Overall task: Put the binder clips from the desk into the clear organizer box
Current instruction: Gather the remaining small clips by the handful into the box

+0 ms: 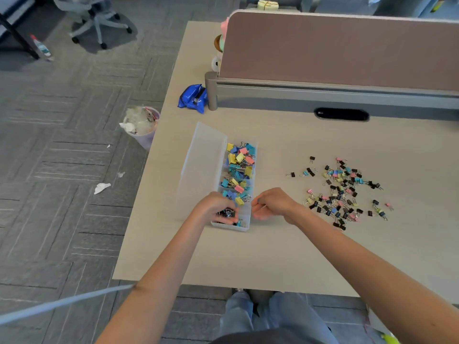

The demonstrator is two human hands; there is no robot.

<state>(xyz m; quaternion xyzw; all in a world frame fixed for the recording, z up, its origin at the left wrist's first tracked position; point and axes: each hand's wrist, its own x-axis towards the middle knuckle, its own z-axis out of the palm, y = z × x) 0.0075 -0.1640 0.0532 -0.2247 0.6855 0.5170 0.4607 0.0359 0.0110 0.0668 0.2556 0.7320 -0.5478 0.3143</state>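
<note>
A clear organizer box (246,225) lies on the desk with its lid (202,160) folded open to the left. Its far compartments hold several large colored binder clips (240,162). My left hand (214,207) hovers over the nearest compartment, its fingers curled round a bunch of small black binder clips (227,213). My right hand (272,203) is beside the box's right edge with curled fingers; I see nothing in it. A scattered pile of small binder clips (341,192) in black and pastel colors lies on the desk to the right.
A blue pouch (193,98) lies at the far left of the desk (273,254), by a grey post and a pink divider panel (342,50). A waste bin (142,125) stands on the floor off the desk's left edge. My knees show under the front edge.
</note>
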